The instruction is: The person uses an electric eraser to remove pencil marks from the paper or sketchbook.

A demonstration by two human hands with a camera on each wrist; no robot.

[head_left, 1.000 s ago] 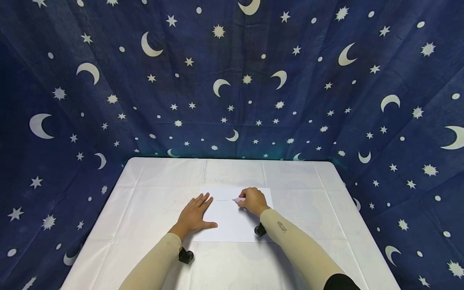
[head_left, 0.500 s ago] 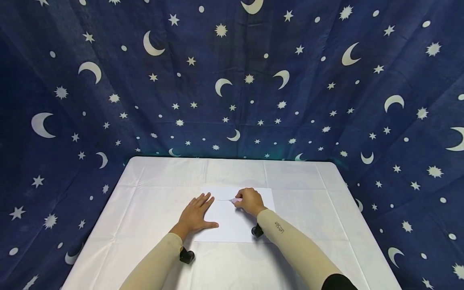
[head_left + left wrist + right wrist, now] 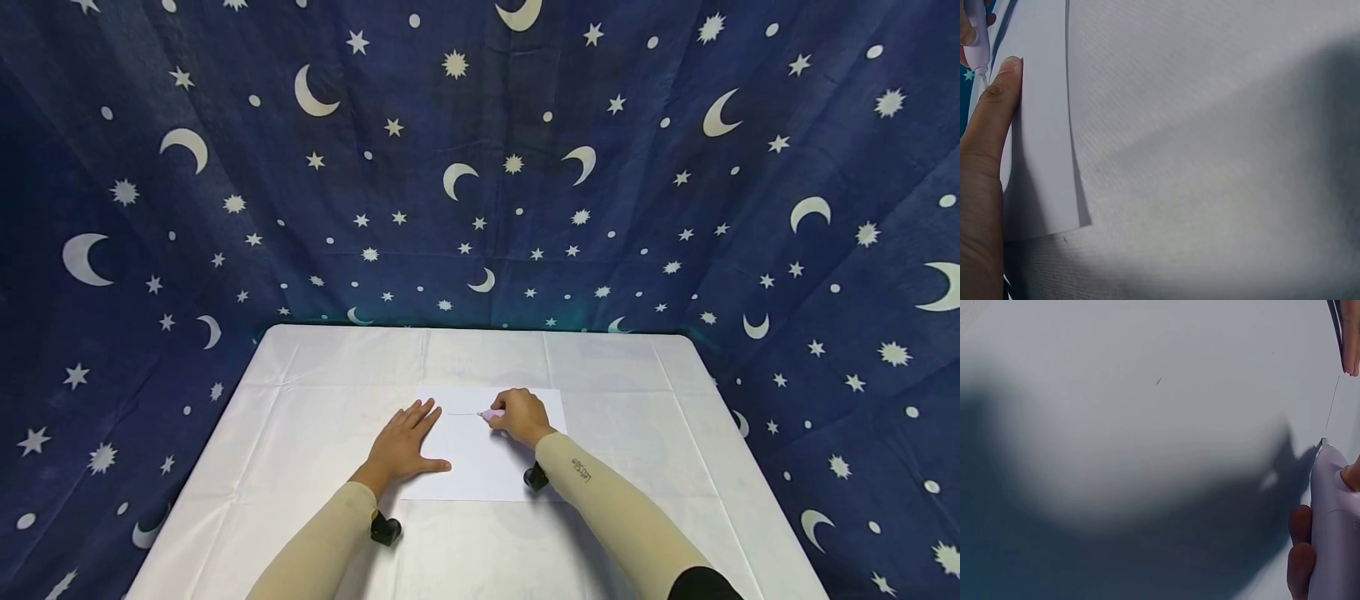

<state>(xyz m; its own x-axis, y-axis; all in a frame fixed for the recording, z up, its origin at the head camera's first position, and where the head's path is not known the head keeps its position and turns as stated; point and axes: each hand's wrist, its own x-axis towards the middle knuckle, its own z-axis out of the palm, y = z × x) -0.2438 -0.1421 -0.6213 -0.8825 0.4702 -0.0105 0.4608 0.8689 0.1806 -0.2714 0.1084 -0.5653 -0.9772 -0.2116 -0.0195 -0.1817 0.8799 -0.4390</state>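
A sheet of white paper lies flat on the table. My left hand rests on its left side, fingers spread and thumb out along the sheet. My right hand grips a small lavender utility knife, its tip pointing left at the paper. In the right wrist view the thumb sits on a raised button of the knife, and a short tip stands out of its nose. A thin straight line runs on the paper between that tip and the left fingertips. The knife's far end is hidden in the right hand.
A white cloth with fold creases covers the table. Dark blue curtains with moons and stars hang behind and at both sides. Both forearms wear beige sleeves, with a small black camera under each wrist.
The knife tip moved a little left along the line by half a second ago, and now stands slightly back to the right. The left hand has stayed on the paper.
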